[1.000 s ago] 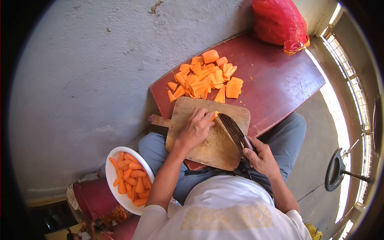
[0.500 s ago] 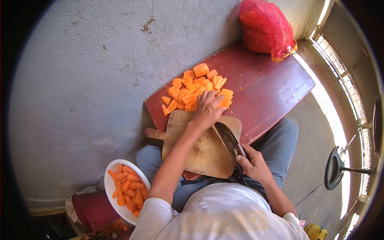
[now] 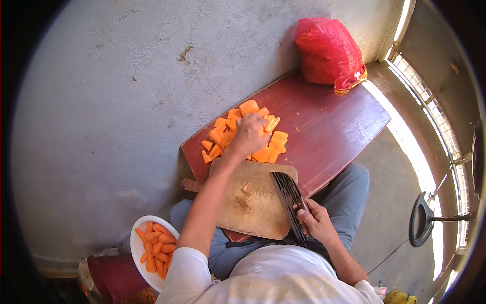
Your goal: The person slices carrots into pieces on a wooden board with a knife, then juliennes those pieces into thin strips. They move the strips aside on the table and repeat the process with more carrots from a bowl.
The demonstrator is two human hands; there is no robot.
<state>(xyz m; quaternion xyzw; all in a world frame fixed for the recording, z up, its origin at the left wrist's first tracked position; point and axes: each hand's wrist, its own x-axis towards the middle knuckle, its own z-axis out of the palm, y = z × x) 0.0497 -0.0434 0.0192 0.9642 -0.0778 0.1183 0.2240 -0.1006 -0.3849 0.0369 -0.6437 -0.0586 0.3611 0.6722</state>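
My left hand (image 3: 249,134) reaches over a pile of cut carrot pieces (image 3: 217,136) on a dark red tabletop. Its fingers curl at the right side of the pile, around a carrot piece (image 3: 272,123) that is partly hidden. In my right hand (image 3: 318,222) is the brown handle of a broad, dark-patterned knife (image 3: 286,195). The knife's blade lies along the right edge of a worn wooden cutting board (image 3: 253,207), which has a small carrot scrap near its middle. More carrot pieces (image 3: 271,149) lie just beyond the board's far edge.
A white oval bowl (image 3: 136,253) of whole peeled carrots stands at lower left, beside a dark red bucket (image 3: 114,277). The red table (image 3: 329,126) meets the wall (image 3: 116,111). On its far end sits a full red mesh sack (image 3: 329,53). A black round-based stand (image 3: 421,220) is at right.
My left hand has moved left, from the pile's near right edge to farther over the pieces. Carrot slices once under it now show. The knife remains in my right hand. The view has shifted slightly.
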